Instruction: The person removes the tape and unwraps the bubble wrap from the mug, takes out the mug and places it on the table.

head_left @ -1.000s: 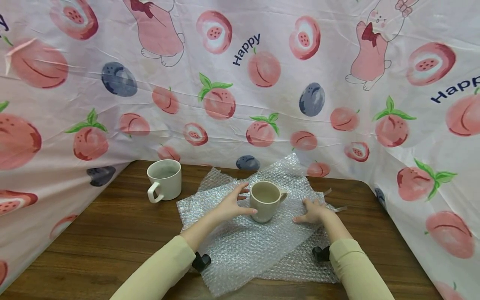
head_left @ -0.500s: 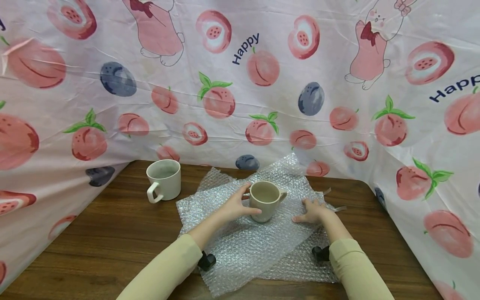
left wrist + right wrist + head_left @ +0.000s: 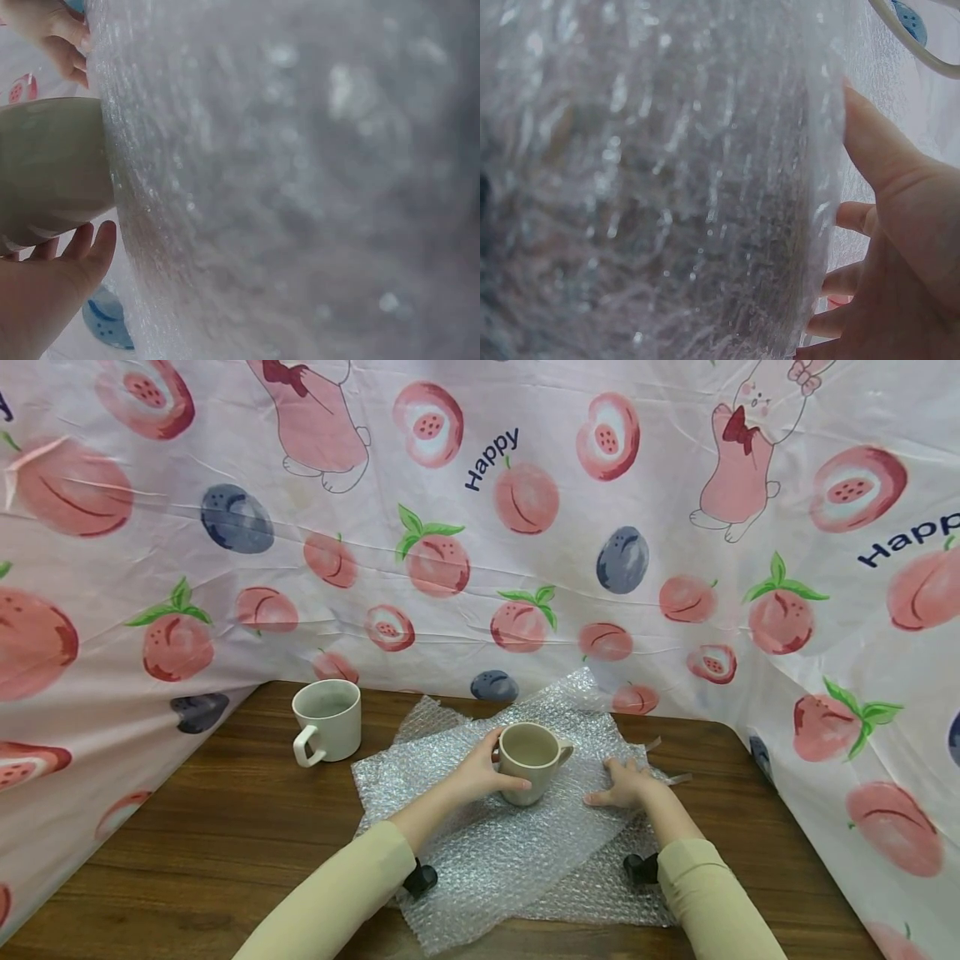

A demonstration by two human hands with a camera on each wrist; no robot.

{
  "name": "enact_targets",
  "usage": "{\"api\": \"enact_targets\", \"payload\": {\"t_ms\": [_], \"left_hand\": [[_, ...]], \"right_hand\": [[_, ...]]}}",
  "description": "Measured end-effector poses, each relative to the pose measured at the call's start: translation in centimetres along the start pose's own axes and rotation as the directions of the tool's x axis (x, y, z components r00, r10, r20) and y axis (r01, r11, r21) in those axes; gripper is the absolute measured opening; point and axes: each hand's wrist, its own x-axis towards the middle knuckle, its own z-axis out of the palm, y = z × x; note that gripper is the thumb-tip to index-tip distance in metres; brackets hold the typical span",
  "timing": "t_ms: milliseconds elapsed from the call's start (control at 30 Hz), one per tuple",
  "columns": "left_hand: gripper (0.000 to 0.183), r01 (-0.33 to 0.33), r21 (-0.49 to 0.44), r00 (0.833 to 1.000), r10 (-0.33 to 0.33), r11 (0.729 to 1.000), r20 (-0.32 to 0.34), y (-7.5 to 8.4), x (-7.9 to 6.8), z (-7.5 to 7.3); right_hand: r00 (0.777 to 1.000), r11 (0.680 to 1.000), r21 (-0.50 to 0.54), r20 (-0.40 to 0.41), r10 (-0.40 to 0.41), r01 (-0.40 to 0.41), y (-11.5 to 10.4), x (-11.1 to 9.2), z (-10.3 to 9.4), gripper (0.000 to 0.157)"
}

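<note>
A beige mug stands upright on a sheet of bubble wrap, its handle pointing right. Around the mug's left side curls my left hand, thumb across the front and fingers behind. The left wrist view shows these fingers against the mug wall. My right hand lies with spread fingers on the bubble wrap, to the right of the mug and apart from it. In the right wrist view its fingertips touch the wrap.
A white mug stands at the back left of the wooden table, handle toward the front left. More bubble wrap lies under the top sheet. A fruit-printed curtain encloses the back and sides.
My left hand has moved right to the beige mug and closed around its left side. My right hand and both mugs have stayed in place.
</note>
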Motion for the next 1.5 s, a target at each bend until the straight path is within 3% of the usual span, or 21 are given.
{"api": "enact_targets", "payload": {"t_ms": [233, 700, 967, 1033, 1167, 1267, 1400, 1500], "left_hand": [[0.098, 0.001, -0.059, 1.000, -0.001, 0.998, 0.013, -0.3, 0.3, 0.4], [0.097, -0.003, -0.048, 0.999, 0.000, 0.999, -0.055, -0.5, 0.6, 0.4], [0.100, -0.010, -0.038, 0.999, 0.009, 0.999, -0.046, -0.4, 0.7, 0.4], [0.102, -0.008, -0.047, 0.999, 0.006, 0.999, -0.039, -0.1, 0.6, 0.4], [0.100, -0.002, -0.062, 1.000, 0.001, 0.998, -0.027, 1.8, -0.5, 0.1], [0.100, -0.007, -0.041, 0.999, 0.005, 0.999, -0.037, 1.5, -0.4, 0.2], [0.103, -0.003, -0.019, 0.999, 0.002, 1.000, -0.054, -0.2, 0.6, 0.5], [0.102, -0.008, -0.018, 0.999, 0.007, 1.000, -0.050, 0.0, 0.6, 0.5]], "right_hand": [[1.000, 1.000, -0.014, -0.002, -0.002, 0.002, 0.0, 0.0, -0.1, 0.091], [1.000, 1.000, -0.010, 0.000, -0.002, 0.002, -0.1, 0.0, -0.2, 0.091], [1.000, 1.000, -0.006, 0.004, 0.003, -0.003, -0.1, 0.2, -0.2, 0.092], [1.000, 1.000, 0.000, 0.006, 0.003, -0.003, 0.0, 0.1, -0.2, 0.092], [1.000, 1.000, 0.003, 0.007, -0.001, 0.001, 0.0, 0.1, -0.2, 0.092], [1.000, 1.000, -0.001, 0.003, -0.004, 0.004, 0.0, 0.1, -0.1, 0.092], [1.000, 1.000, -0.008, -0.002, -0.005, 0.005, 0.0, 0.1, -0.1, 0.092], [1.000, 1.000, -0.007, 0.000, -0.005, 0.005, 0.0, 0.1, -0.1, 0.092]]}}
